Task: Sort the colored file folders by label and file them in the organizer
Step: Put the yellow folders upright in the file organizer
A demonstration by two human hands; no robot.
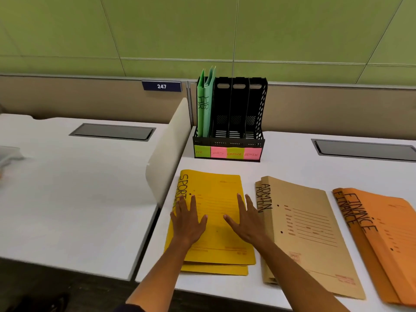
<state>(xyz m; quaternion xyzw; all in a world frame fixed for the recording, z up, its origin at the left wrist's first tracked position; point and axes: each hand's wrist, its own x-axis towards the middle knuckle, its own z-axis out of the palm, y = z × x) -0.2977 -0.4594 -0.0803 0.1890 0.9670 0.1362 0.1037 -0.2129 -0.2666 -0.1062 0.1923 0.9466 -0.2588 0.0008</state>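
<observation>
A stack of yellow folders (216, 192) marked SPORTS lies on the white desk in front of me. My left hand (188, 219) lies flat on its left side with straight fingers. My right hand (247, 218) lies flat on its right side, fingers spread. Brown folders (308, 233) marked ADMIN lie to the right, and orange folders (382, 233) marked FINANCE lie at the far right. A black organizer (234, 118) stands at the back with four slots labelled HR, SPORTS, FINANCE, ADMIN. Two green HR folders (204, 102) stand upright in its leftmost slot; the other slots hold nothing.
A cream divider panel (171, 149) rises left of the desk, with a second white desk (67, 188) beyond it. Grey cable hatches (364, 149) (112, 131) are set into both desks. A partition wall runs behind with a sign reading 247 (161, 86).
</observation>
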